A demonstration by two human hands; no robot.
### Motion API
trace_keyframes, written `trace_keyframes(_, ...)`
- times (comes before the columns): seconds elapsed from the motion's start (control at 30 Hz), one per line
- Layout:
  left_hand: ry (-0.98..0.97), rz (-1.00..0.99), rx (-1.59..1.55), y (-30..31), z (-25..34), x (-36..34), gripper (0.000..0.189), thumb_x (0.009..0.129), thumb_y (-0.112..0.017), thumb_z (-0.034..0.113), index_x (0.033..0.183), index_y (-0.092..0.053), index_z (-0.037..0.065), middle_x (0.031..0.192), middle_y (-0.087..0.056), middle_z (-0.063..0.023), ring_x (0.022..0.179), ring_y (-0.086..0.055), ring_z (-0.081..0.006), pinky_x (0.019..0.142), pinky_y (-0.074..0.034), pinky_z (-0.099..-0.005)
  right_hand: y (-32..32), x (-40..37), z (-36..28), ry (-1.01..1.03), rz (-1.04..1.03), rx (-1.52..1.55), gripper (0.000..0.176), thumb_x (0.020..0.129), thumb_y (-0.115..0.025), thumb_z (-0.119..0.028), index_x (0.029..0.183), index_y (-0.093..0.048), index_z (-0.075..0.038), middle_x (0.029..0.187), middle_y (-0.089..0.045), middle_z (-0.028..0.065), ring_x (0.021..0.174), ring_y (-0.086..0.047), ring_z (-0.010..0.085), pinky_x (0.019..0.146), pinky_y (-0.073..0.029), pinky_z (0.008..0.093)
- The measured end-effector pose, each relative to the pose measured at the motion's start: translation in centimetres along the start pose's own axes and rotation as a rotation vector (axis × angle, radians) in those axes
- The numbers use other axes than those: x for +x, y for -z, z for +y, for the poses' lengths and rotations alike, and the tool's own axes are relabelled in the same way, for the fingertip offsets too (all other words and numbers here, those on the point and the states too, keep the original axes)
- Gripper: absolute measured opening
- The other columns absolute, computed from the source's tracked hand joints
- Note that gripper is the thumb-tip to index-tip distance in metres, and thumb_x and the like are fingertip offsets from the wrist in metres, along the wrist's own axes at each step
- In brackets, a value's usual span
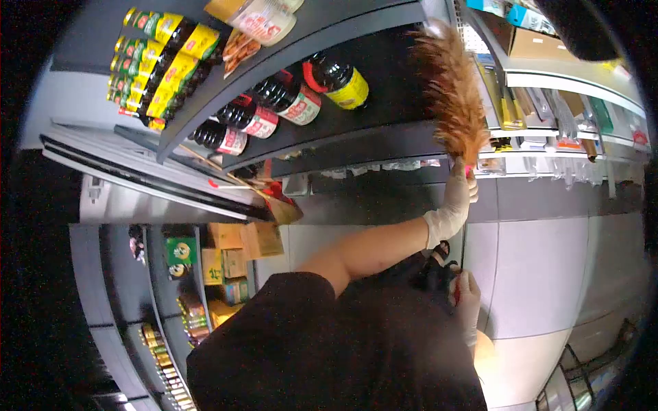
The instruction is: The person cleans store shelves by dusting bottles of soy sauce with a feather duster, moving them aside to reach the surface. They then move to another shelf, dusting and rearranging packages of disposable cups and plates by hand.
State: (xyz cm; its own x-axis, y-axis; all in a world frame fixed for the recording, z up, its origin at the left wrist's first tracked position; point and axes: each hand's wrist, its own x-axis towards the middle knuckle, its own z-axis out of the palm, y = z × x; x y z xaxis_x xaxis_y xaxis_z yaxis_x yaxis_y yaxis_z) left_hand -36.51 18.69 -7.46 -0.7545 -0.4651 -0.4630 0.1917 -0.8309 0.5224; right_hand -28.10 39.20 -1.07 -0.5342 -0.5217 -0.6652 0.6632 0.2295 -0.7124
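Observation:
My left hand (452, 202), in a white glove, reaches across from the left and is closed around the feather duster (456, 96) just below its brown feathers. A bit of pink shows at the grip. The feathers point up, close to the right end of a dark shelf (391, 68). On that shelf, dark bottles (339, 82) with yellow or pink-and-white labels stand left of the duster. Lower down, my right hand (467, 298), also gloved, is closed near my body. Something red shows at its fingers; I cannot make out what it is.
Yellow-labelled jars (164, 61) are stacked at upper left, near a white tub (264, 20). Hanging packets and tools (534, 109) line the white shelving at right. Cardboard boxes (236, 246) fill the lower left shelves. Pale tiles (528, 274) cover the floor.

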Motion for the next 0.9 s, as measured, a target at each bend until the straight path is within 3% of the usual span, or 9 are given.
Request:
trace_keyframes(0.13,0.083,-0.069,-0.130,2.9,-1.0,3.0,0.045,0.094,-0.038,0.057,0.089,-0.051,0.014,0.049,-0.025,0.0082,0.037,-0.024,-0.0081,0.036,-0.020,-0.0254,-0.2,-1.0,0.0,0.137,0.098,-0.120,0.025,0.097,-0.047,-0.021,0.106,-0.063,-0.004,0.064,-0.045,-0.0032,0.055,-0.038,0.0026,0.049,-0.030,0.0193)
trace_keyframes(0.23,-0.001,0.127,-0.056,1.1,-2.7,3.6,0.050,0.095,-0.036,0.059,0.067,-0.040,0.017,0.047,-0.024,0.0087,0.035,-0.020,-0.0065,0.034,-0.014,-0.0255,-0.6,-1.4,-1.7,0.062,0.143,-0.186,0.025,0.098,-0.048,-0.022,0.107,-0.063,-0.003,0.065,-0.046,-0.0028,0.054,-0.040,0.0033,0.048,-0.031,0.0193)
trace_keyframes(0.3,0.017,-0.090,0.028,1.0,-0.9,1.5,0.044,0.092,-0.039,0.059,0.081,-0.049,0.017,0.051,-0.027,0.0094,0.040,-0.028,-0.0089,0.037,-0.025,-0.0261,-0.4,-1.4,-1.0,0.090,0.062,-0.121,0.027,0.098,-0.047,-0.022,0.109,-0.062,-0.002,0.066,-0.046,-0.0028,0.052,-0.039,0.0038,0.046,-0.030,0.0194)
trace_keyframes(0.47,0.046,0.050,-0.031,-1.4,-1.7,0.0,0.050,0.093,-0.038,0.061,0.069,-0.041,0.017,0.048,-0.022,0.0092,0.036,-0.019,-0.0068,0.036,-0.014,-0.0254,-1.2,-2.2,0.0,0.112,0.124,-0.058,0.033,0.101,-0.040,-0.021,0.123,-0.055,-0.001,0.061,-0.039,-0.0049,0.047,-0.029,0.0029,0.042,-0.023,0.0191)
trace_keyframes(0.63,0.106,-0.126,-0.100,-0.4,-1.2,-1.5,0.049,0.092,-0.040,0.062,0.072,-0.042,0.017,0.048,-0.026,0.0085,0.035,-0.022,-0.0076,0.036,-0.015,-0.0256,-1.3,-2.4,2.1,0.308,0.240,-0.227,0.031,0.100,-0.041,-0.019,0.119,-0.059,-0.002,0.063,-0.040,-0.0054,0.053,-0.032,0.0014,0.047,-0.025,0.0182)
trace_keyframes(0.7,0.076,0.044,-0.025,-1.8,-0.1,-2.7,0.046,0.091,-0.043,0.061,0.075,-0.047,0.018,0.048,-0.028,0.0084,0.034,-0.027,-0.0075,0.034,-0.017,-0.0246,-1.3,-3.0,1.1,0.196,0.206,-0.215,0.036,0.101,-0.038,-0.024,0.115,-0.061,-0.001,0.066,-0.042,-0.0051,0.055,-0.034,0.0026,0.048,-0.027,0.0189)
trace_keyframes(0.77,-0.012,-0.031,0.016,-2.5,0.3,-4.0,0.039,0.093,-0.044,0.057,0.081,-0.043,0.019,0.051,-0.025,0.0098,0.038,-0.022,-0.0049,0.036,-0.016,-0.0227,-1.5,-3.9,-0.7,0.078,0.113,-0.122,0.042,0.102,-0.037,-0.031,0.117,-0.059,0.001,0.067,-0.044,-0.0045,0.051,-0.036,0.0046,0.046,-0.030,0.0201)
trace_keyframes(0.9,0.076,-0.047,0.047,-1.9,0.9,-5.0,0.036,0.097,-0.041,0.048,0.089,-0.048,0.015,0.053,-0.026,0.0093,0.039,-0.021,-0.0048,0.036,-0.014,-0.0221,-1.5,-3.9,2.2,0.022,-0.048,0.132,0.052,0.102,-0.030,-0.040,0.121,-0.054,0.002,0.066,-0.044,-0.0033,0.049,-0.036,0.0057,0.044,-0.029,0.0204)
